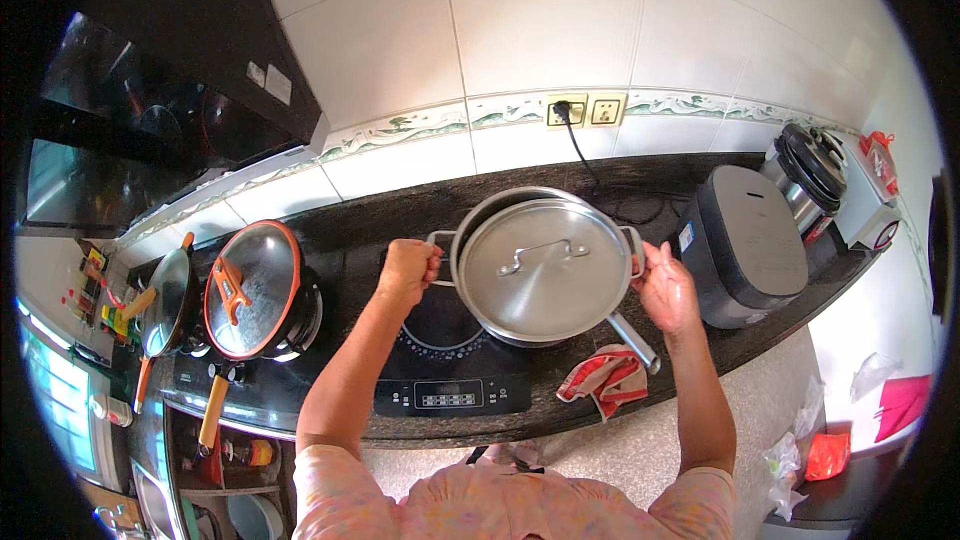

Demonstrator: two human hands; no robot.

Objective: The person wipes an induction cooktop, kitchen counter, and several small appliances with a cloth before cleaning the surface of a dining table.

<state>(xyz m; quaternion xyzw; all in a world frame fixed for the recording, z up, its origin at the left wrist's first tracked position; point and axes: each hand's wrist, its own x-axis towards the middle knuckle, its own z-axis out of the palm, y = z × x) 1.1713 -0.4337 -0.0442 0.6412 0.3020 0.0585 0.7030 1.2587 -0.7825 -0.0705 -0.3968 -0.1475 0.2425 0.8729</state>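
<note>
A stainless steel pot (469, 229) is before me, over the right part of a black induction cooktop (442, 371). Its steel lid (547, 292) sits lower on one side, within the rim. My left hand (409, 270) is closed around the left loop handle (442, 236). At the right loop handle (637, 246), my right hand (667, 292) touches it with the palm turned up and fingers partly extended; whether it grips is unclear. A tubular steel handle (634, 345) sticks out from below the pot toward me; its attachment is hidden. A red-and-white cloth (609, 382) lies near it.
To the right stand a grey rice cooker (757, 232) and a steel pressure cooker (802, 176). A black wok with an orange-rimmed glass lid (255, 289) and another pan (169, 300) are on the left. A plug (561, 111) is in the wall socket, its cord trailing onto the dark counter (352, 232).
</note>
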